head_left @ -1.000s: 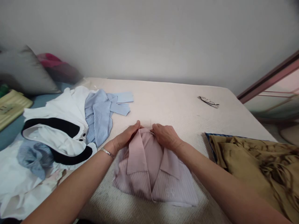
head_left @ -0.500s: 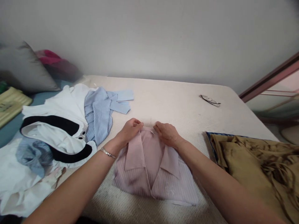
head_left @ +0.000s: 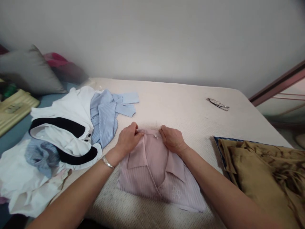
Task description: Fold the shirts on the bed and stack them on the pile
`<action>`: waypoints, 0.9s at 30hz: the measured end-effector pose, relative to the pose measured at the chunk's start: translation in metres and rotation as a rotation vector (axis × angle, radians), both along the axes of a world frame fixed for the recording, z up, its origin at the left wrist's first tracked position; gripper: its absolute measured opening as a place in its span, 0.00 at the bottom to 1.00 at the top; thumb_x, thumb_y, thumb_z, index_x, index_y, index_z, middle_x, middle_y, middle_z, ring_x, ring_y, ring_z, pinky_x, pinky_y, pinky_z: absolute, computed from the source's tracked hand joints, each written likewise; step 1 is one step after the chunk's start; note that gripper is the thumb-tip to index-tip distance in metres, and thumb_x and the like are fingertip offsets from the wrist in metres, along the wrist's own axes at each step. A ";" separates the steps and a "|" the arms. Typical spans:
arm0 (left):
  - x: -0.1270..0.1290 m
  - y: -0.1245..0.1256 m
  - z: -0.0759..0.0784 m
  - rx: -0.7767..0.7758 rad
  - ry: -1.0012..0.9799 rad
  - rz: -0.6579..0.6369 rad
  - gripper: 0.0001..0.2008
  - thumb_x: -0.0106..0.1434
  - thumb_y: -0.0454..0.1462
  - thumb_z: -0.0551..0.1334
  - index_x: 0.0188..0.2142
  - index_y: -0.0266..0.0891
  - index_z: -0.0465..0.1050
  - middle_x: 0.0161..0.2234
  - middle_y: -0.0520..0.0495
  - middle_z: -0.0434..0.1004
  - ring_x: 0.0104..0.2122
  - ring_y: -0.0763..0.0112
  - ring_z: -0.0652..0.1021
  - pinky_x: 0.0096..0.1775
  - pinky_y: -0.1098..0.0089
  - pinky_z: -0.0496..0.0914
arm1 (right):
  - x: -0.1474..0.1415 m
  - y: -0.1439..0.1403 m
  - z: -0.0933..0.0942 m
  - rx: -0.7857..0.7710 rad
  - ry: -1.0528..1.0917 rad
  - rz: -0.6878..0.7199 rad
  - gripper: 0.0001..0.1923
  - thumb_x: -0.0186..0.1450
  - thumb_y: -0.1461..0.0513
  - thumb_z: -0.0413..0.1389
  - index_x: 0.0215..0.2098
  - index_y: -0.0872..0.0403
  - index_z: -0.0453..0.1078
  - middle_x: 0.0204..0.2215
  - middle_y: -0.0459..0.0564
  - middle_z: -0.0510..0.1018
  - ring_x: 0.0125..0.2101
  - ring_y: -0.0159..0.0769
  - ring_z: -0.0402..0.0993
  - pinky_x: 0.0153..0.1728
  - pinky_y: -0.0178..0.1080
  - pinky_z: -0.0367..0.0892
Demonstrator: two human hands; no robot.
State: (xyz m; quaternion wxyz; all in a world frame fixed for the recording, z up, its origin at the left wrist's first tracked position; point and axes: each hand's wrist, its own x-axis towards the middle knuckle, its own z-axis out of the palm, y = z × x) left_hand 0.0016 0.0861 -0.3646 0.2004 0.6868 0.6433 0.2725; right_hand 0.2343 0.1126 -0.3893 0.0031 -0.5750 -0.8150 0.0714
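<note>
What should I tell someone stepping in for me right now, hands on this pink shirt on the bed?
Left hand: pinching the collar edge of the pink shirt at its far left.
Right hand: pressing the collar's far right side.
The shirt lies folded, collar up, on the cream mattress.
Done: shirt folded into a compact shape.
Left: by the look of it, the collar is only being tidied; the pile of white and blue clothes to the left lies unfolded.
Brown fabric lies to the right, glasses beyond.
</note>
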 end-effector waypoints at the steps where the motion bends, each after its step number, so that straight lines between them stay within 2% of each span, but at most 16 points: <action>1: -0.005 -0.005 0.003 0.032 0.070 0.045 0.11 0.62 0.42 0.64 0.40 0.41 0.67 0.32 0.47 0.76 0.32 0.65 0.74 0.33 0.68 0.60 | 0.000 0.000 0.000 0.000 0.000 0.001 0.16 0.77 0.54 0.38 0.45 0.51 0.64 0.41 0.52 0.82 0.38 0.41 0.78 0.33 0.38 0.56; 4: -0.027 -0.027 0.015 -0.010 0.140 0.130 0.11 0.67 0.46 0.59 0.35 0.41 0.67 0.29 0.49 0.73 0.28 0.66 0.72 0.32 0.68 0.58 | 0.000 -0.001 0.001 0.005 0.003 0.008 0.16 0.77 0.54 0.38 0.45 0.51 0.64 0.40 0.52 0.81 0.38 0.42 0.78 0.32 0.38 0.55; 7: -0.047 -0.056 0.021 -0.264 0.015 0.010 0.19 0.69 0.50 0.55 0.27 0.41 0.66 0.23 0.52 0.67 0.26 0.68 0.69 0.30 0.69 0.57 | 0.000 -0.001 0.001 0.008 -0.004 0.009 0.17 0.77 0.54 0.38 0.45 0.51 0.65 0.40 0.51 0.81 0.38 0.42 0.78 0.33 0.38 0.56; 10: -0.052 -0.078 0.014 -0.452 -0.137 -0.121 0.19 0.65 0.51 0.59 0.25 0.40 0.64 0.24 0.54 0.64 0.26 0.71 0.66 0.29 0.70 0.57 | -0.001 -0.001 0.001 0.001 -0.017 -0.009 0.17 0.77 0.54 0.38 0.46 0.51 0.65 0.41 0.52 0.81 0.39 0.42 0.78 0.33 0.39 0.57; 12: -0.049 -0.085 0.007 -0.472 -0.199 -0.132 0.18 0.63 0.49 0.62 0.25 0.40 0.62 0.24 0.55 0.63 0.26 0.72 0.65 0.29 0.71 0.57 | -0.002 -0.002 0.001 -0.006 -0.021 -0.019 0.18 0.77 0.54 0.37 0.47 0.51 0.66 0.41 0.52 0.81 0.39 0.41 0.78 0.33 0.39 0.57; 15: -0.044 -0.087 0.000 -0.407 -0.209 -0.090 0.15 0.65 0.46 0.60 0.26 0.41 0.62 0.24 0.55 0.63 0.26 0.71 0.66 0.29 0.70 0.59 | -0.002 -0.002 0.001 -0.007 -0.016 -0.019 0.17 0.77 0.54 0.38 0.47 0.51 0.66 0.42 0.53 0.81 0.39 0.41 0.78 0.34 0.39 0.57; 18: -0.039 -0.086 0.005 -0.314 0.049 0.002 0.12 0.66 0.42 0.59 0.27 0.42 0.64 0.24 0.53 0.67 0.26 0.68 0.69 0.30 0.68 0.60 | -0.001 -0.001 0.000 -0.001 -0.004 -0.008 0.17 0.77 0.55 0.37 0.47 0.51 0.66 0.42 0.53 0.81 0.39 0.41 0.78 0.34 0.39 0.57; 20: -0.031 -0.085 0.013 -0.168 0.256 0.074 0.08 0.67 0.41 0.57 0.32 0.42 0.67 0.28 0.48 0.72 0.30 0.62 0.73 0.32 0.65 0.64 | 0.000 0.000 -0.001 0.004 0.004 -0.006 0.18 0.77 0.54 0.37 0.46 0.51 0.66 0.41 0.52 0.81 0.39 0.41 0.78 0.34 0.39 0.57; 21: -0.025 -0.084 0.017 -0.064 0.312 0.066 0.08 0.69 0.40 0.56 0.36 0.41 0.70 0.32 0.45 0.75 0.34 0.59 0.75 0.35 0.62 0.67 | 0.000 0.000 -0.001 0.007 0.007 -0.007 0.18 0.77 0.54 0.37 0.46 0.51 0.66 0.41 0.52 0.81 0.39 0.41 0.78 0.34 0.39 0.57; 22: -0.017 -0.082 0.020 0.046 0.332 0.013 0.10 0.70 0.40 0.54 0.42 0.39 0.71 0.39 0.40 0.77 0.41 0.55 0.77 0.41 0.59 0.70 | 0.001 0.000 -0.002 0.011 0.009 -0.008 0.18 0.77 0.54 0.37 0.46 0.51 0.66 0.41 0.52 0.81 0.39 0.42 0.78 0.34 0.39 0.57; 24: 0.001 -0.077 0.022 0.209 0.324 -0.215 0.17 0.72 0.41 0.52 0.55 0.37 0.69 0.55 0.35 0.73 0.56 0.52 0.72 0.55 0.52 0.67 | 0.001 -0.001 -0.003 0.020 0.013 -0.009 0.17 0.77 0.54 0.38 0.46 0.51 0.66 0.41 0.52 0.81 0.38 0.42 0.78 0.34 0.39 0.57; 26: 0.015 -0.069 0.015 0.245 0.339 -0.422 0.25 0.72 0.45 0.53 0.64 0.36 0.62 0.66 0.35 0.63 0.66 0.50 0.62 0.65 0.48 0.57 | 0.000 -0.001 -0.005 0.030 0.024 -0.016 0.16 0.77 0.54 0.39 0.45 0.51 0.66 0.40 0.52 0.82 0.37 0.42 0.78 0.34 0.38 0.57; 27: 0.020 -0.064 0.008 0.231 0.363 -0.465 0.29 0.72 0.48 0.53 0.67 0.36 0.59 0.68 0.34 0.60 0.68 0.49 0.58 0.66 0.46 0.53 | -0.001 0.000 -0.006 0.035 0.036 -0.021 0.16 0.76 0.54 0.40 0.45 0.51 0.66 0.40 0.52 0.82 0.37 0.41 0.78 0.34 0.38 0.57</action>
